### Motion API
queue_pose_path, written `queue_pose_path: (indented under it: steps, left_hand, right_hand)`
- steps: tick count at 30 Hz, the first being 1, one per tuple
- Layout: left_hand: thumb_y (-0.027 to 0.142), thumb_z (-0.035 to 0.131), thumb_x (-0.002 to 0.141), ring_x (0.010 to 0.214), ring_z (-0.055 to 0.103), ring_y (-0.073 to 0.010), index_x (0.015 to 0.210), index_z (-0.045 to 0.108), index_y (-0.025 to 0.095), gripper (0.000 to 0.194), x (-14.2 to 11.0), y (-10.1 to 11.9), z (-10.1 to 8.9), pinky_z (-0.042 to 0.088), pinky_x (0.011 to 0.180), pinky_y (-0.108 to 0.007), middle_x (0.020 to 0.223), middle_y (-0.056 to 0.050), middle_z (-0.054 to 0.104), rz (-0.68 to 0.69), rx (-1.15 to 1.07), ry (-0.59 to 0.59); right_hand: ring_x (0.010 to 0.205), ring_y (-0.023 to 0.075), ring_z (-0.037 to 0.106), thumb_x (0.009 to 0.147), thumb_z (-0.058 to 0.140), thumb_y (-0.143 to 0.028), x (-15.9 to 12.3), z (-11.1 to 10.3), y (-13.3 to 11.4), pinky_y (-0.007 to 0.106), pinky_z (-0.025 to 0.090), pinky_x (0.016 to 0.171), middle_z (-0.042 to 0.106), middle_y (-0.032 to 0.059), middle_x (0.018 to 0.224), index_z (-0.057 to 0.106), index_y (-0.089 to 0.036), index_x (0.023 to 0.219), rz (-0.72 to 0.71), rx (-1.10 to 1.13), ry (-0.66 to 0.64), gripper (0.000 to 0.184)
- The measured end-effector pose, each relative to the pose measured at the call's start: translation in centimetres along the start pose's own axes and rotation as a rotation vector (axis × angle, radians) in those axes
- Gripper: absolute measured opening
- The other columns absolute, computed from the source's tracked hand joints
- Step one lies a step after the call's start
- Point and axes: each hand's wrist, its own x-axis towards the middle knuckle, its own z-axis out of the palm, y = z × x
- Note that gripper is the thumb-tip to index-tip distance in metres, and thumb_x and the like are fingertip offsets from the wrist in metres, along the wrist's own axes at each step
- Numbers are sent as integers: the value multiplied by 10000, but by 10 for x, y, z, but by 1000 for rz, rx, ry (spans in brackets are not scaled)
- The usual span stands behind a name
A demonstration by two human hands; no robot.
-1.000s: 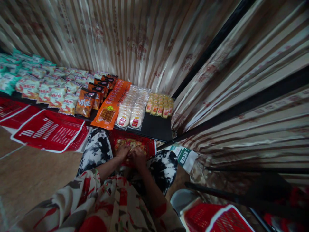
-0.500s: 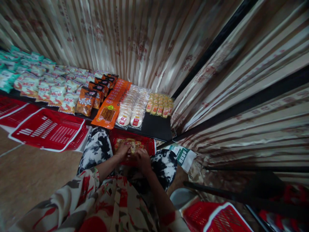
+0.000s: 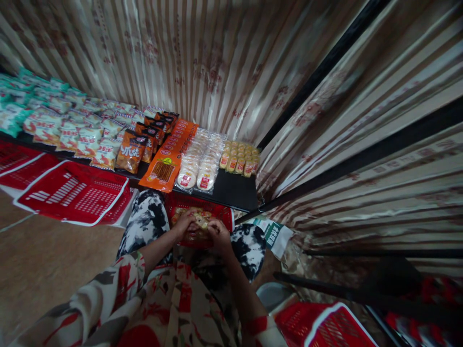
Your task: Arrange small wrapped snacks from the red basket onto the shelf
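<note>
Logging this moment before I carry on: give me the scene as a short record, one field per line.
left hand: at the wrapped snacks; exact grip unclear
right hand: beside the same snacks, fingers bent; grip unclear
snack container: red basket, in front of the person, below the shelf edge
black shelf, left to right: teal packs, white packs, orange-and-black packs, flat orange pack, white round snacks in clear wrap, yellow packs
behind shelf: striped curtain
lower right: another red basket
lighting: dim
</note>
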Motion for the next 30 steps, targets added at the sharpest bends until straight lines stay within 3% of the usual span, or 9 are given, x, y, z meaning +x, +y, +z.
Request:
queue_pose_path:
  steps: [4,7,12,16,23,28,30]
  left_hand:
    - [77,516,662,478,574,-80,1128,484,167,476,-4,1,0,464,521,-184,686,17,632,-11,-31,1]
    - [80,554,641,488,575,-84,1054,482,164,427,-5,-2,1,465,520,-194,716,10,626,1,-47,8]
    - [52,567,599,630,595,-95,829,503,156,260,-8,-7,4,466,520,-171,744,8,594,78,-74,64]
    - [53,556,610,539,558,-78,781,491,157,210,-11,-8,4,429,453,-156,645,36,562,100,-29,78]
    - [148,578,671,504,613,-113,858,468,181,220,-24,-5,6,425,443,-178,671,31,615,44,-19,-57]
    - [179,586,697,564,648,-141,863,477,180,199,-32,2,8,476,502,-210,716,0,647,3,-42,-56]
    - [192,583,714,580,653,-154,866,508,174,170,-35,5,9,492,512,-229,734,-20,659,19,3,-28]
  right_hand:
    - [906,179,587,712,529,-304,3,3,9,305,454,819,631,51,960,569,-207,730,84,176,38,107]
    - [798,164,602,678,540,-331,5,4,14,284,474,721,644,41,912,569,-204,771,189,301,57,160]
    - [637,131,558,658,559,-354,9,3,13,231,442,571,636,9,757,581,-195,817,299,340,102,226]
    - [584,119,529,641,573,-349,11,3,8,220,415,533,622,-7,700,597,-192,818,341,345,116,238]
    - [629,150,558,632,595,-360,16,6,4,242,436,544,637,15,718,605,-197,777,343,384,114,219]
    - [658,160,580,662,560,-352,18,7,9,262,464,591,649,20,731,608,-192,785,296,333,80,207]
    - [759,176,604,678,526,-325,18,7,9,290,484,683,669,38,843,616,-193,793,226,300,65,196]
